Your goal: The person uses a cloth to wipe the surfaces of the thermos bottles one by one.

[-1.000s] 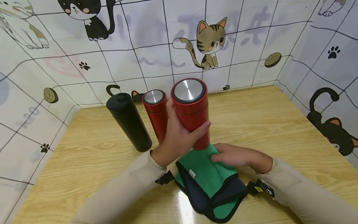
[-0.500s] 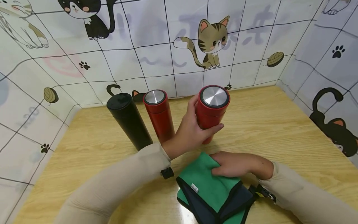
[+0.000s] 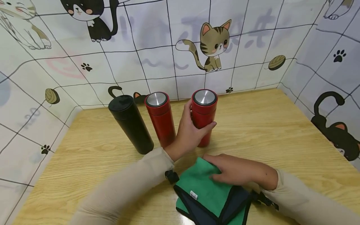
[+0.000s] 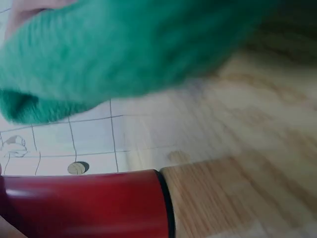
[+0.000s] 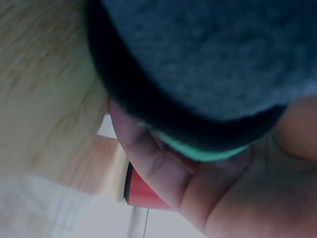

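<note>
My left hand grips a red thermos with a silver-topped lid, fingers behind it and thumb across its near side. It stands upright, its base at the tabletop. The thermos's lower body and black base rim also show in the left wrist view. In my right hand is a folded green cloth with a navy reverse, black edging and a small white label. The thumb lies on top of the cloth, and the other fingers pass under its far edge. The navy side covers part of that hand in the right wrist view.
Just left of the held thermos stands a second red thermos, its lower part close behind my left wrist. A black tumbler stands further left. White walls printed with cats enclose the back and sides of the wooden table.
The held thermos has gone from above the cloth down to the tabletop beyond it, first rightward, then slightly back left. My right hand and the cloth have shifted a little toward me.
</note>
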A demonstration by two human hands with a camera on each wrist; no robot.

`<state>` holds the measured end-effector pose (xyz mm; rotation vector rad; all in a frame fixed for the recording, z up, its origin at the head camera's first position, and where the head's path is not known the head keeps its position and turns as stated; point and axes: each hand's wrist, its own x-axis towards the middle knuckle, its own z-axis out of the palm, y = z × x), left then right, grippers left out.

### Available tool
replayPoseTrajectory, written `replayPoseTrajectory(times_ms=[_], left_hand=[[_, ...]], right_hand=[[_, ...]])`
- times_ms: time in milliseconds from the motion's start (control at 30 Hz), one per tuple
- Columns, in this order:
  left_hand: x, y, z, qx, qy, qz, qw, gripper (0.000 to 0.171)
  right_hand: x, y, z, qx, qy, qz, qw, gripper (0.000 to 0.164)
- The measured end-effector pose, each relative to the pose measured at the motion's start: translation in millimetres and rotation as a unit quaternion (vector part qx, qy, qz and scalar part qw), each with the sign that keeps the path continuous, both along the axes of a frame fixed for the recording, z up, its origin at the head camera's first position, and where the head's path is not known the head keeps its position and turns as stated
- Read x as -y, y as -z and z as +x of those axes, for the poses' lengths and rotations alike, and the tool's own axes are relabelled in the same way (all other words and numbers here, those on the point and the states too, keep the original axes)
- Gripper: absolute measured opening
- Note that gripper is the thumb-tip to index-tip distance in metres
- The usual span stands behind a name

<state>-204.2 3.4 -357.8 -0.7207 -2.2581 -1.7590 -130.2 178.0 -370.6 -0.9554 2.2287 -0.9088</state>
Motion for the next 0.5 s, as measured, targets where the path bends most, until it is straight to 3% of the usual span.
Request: replayPoseTrajectory(times_ms=[133, 333, 500], left_hand=[[-2, 1.8, -2.8, 0.018, -0.011, 0.014, 0.9997, 0.089], [-6, 4.1, -5.2, 0.022, -0.013, 0.008, 0.9996, 0.090], [-5, 1.8, -5.7, 0.013, -0.025, -0.002, 0.9996, 0.091]], right_hand=[[0, -3.2, 5.0, -0.016, -0.003, 0.017, 1.000, 0.023], [-4, -9.6, 11.5, -0.023, 0.028, 0.071, 0.997, 0.035], [-2, -8.3, 4.7, -0.023, 0.028, 0.042, 0.998, 0.022]])
